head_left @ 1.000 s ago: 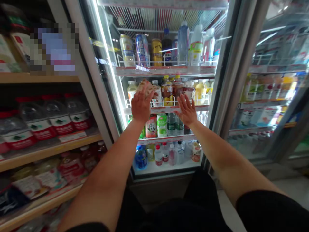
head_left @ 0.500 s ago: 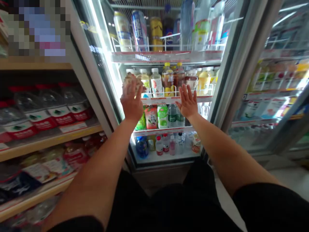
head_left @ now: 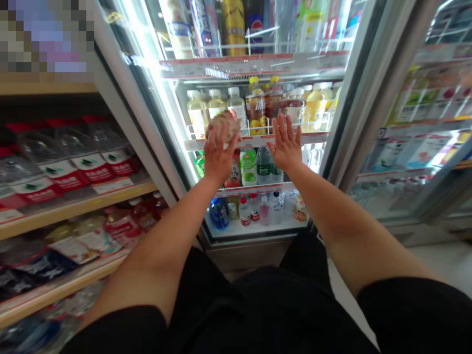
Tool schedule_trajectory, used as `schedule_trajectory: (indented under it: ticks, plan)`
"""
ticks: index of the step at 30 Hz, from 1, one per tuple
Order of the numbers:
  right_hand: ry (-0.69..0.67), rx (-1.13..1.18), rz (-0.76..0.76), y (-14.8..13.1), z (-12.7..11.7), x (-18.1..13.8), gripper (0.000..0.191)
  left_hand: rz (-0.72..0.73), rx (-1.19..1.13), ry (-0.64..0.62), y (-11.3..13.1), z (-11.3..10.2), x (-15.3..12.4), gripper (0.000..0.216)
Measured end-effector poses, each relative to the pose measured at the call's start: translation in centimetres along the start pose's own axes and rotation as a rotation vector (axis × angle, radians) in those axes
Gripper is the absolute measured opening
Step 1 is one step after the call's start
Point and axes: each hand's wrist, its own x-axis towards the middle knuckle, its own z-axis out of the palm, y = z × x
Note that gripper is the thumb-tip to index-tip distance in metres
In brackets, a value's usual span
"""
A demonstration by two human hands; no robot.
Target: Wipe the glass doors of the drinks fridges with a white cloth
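Observation:
My left hand point(head_left: 218, 160) presses a crumpled, pale brownish cloth point(head_left: 224, 126) against the glass door point(head_left: 217, 73) of a lit drinks fridge. Its fingers lie over the cloth, and the cloth is slightly blurred. To the right, my right hand point(head_left: 286, 146) rests palm forward on the same glass with its fingers spread and nothing in it. Behind the pane, the cloth overlaps a row of juice bottles point(head_left: 197, 114). A brown tea bottle with a yellow cap point(head_left: 255, 105) shows between the two hands.
Wooden shelves point(head_left: 147, 189) with red-labelled bottles point(head_left: 88, 169) stand close on the left. A second glass-fronted fridge point(head_left: 405, 162) is on the right, past a metal door frame point(head_left: 363, 93). Lower fridge shelves hold smaller bottles point(head_left: 245, 211).
My left hand has moved right across the glass with the cloth, closer to my right hand. The right hand stays flat on the pane. The view has tilted down slightly.

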Motion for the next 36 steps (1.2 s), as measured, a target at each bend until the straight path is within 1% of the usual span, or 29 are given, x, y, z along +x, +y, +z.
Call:
schedule_trajectory:
  ticks: [2, 3, 4, 5, 8, 9, 10, 11, 14, 15, 16, 17, 20, 21, 22, 23, 24, 26, 28, 29, 30, 33, 34, 35, 36]
  plan:
    - [-0.011, -0.002, -0.002, -0.1, -0.2, 0.0, 0.068, 0.154, -0.041, -0.132, 0.7, 0.4, -0.5, 0.043]
    - [-0.015, -0.002, -0.004, -0.1, -0.2, 0.0, 0.068, 0.192, -0.052, -0.17, 0.7, 0.3, -0.3, 0.041]
    - [-0.02, -0.003, -0.005, -0.1, -0.3, 0.0, 0.068, 0.182, -0.053, -0.169, 0.6, 0.2, 0.2, 0.042]
    - [-0.026, -0.004, -0.005, -0.1, -0.4, 0.0, 0.068, 0.125, -0.048, -0.135, 0.5, 0.0, 1.0, 0.045]
    - [-0.035, -0.007, 0.0, -0.1, -0.4, -0.1, 0.068, -0.134, -0.048, 0.045, 0.5, -0.3, 3.4, 0.052]
    - [-0.034, -0.005, 0.0, -0.1, -0.4, -0.1, 0.068, -0.18, -0.057, 0.081, 0.7, -0.3, 3.8, 0.053]
    - [-0.03, -0.002, -0.001, -0.1, -0.4, -0.1, 0.068, -0.168, -0.073, 0.076, 1.1, -0.2, 3.9, 0.054]
    - [-0.028, 0.001, -0.005, -0.1, -0.4, -0.1, 0.068, -0.089, -0.097, 0.019, 1.4, -0.1, 3.7, 0.055]
    - [-0.027, -0.001, -0.014, -0.1, -0.4, -0.1, 0.069, 0.263, -0.159, -0.258, 1.9, 0.0, 2.5, 0.047]
    - [-0.027, -0.007, -0.013, -0.2, -0.4, -0.1, 0.069, 0.315, -0.157, -0.307, 1.6, -0.1, 2.4, 0.045]
    - [-0.027, -0.014, -0.009, -0.2, -0.5, -0.1, 0.069, 0.303, -0.136, -0.309, 1.0, -0.4, 2.4, 0.045]
    - [-0.029, -0.02, -0.003, -0.2, -0.5, -0.1, 0.069, 0.242, -0.107, -0.273, 0.4, -0.6, 2.7, 0.046]
    - [-0.044, -0.024, 0.007, -0.2, -0.6, -0.1, 0.069, -0.064, -0.019, -0.071, -1.5, -1.3, 3.7, 0.051]
    - [-0.05, -0.02, 0.006, -0.2, -0.6, -0.1, 0.069, -0.138, -0.003, -0.032, -1.8, -1.4, 3.7, 0.052]
    - [-0.056, -0.015, 0.003, -0.2, -0.7, -0.1, 0.069, -0.18, 0.004, -0.018, -1.8, -1.5, 3.5, 0.054]
    - [-0.06, -0.011, 0.0, -0.1, -0.7, -0.1, 0.07, -0.187, 0.007, -0.03, -1.5, -1.5, 3.0, 0.055]
    - [-0.061, -0.009, 0.0, -0.1, -0.7, -0.1, 0.07, -0.156, 0.002, -0.071, -1.1, -1.5, 2.3, 0.054]
    - [-0.062, -0.007, -0.001, -0.2, -0.7, -0.2, 0.071, 0.003, -0.031, -0.222, -0.3, -1.7, 0.8, 0.05]
    - [-0.056, -0.001, -0.005, -0.2, -0.7, -0.2, 0.07, 0.123, -0.042, -0.316, -0.1, -2.2, -0.1, 0.045]
    - [-0.051, 0.005, -0.01, -0.1, -0.7, -0.2, 0.07, 0.134, -0.031, -0.319, -0.3, -2.5, -0.1, 0.045]
    - [-0.046, 0.011, -0.015, -0.1, -0.6, -0.2, 0.07, 0.098, -0.007, -0.282, -0.7, -2.9, 0.1, 0.046]
    - [-0.036, 0.018, -0.017, 0.0, -0.5, -0.2, 0.07, -0.151, 0.088, -0.086, -1.8, -3.5, 1.1, 0.054]
    - [-0.036, 0.019, -0.016, 0.0, -0.5, -0.2, 0.07, -0.19, 0.099, -0.06, -2.0, -3.5, 1.2, 0.057]
    - [-0.036, 0.019, -0.014, 0.0, -0.5, -0.1, 0.07, -0.177, 0.095, -0.065, -2.0, -3.5, 1.1, 0.06]
    - [-0.035, 0.018, -0.01, 0.0, -0.4, -0.1, 0.07, -0.103, 0.073, -0.111, -2.0, -3.4, 0.8, 0.061]
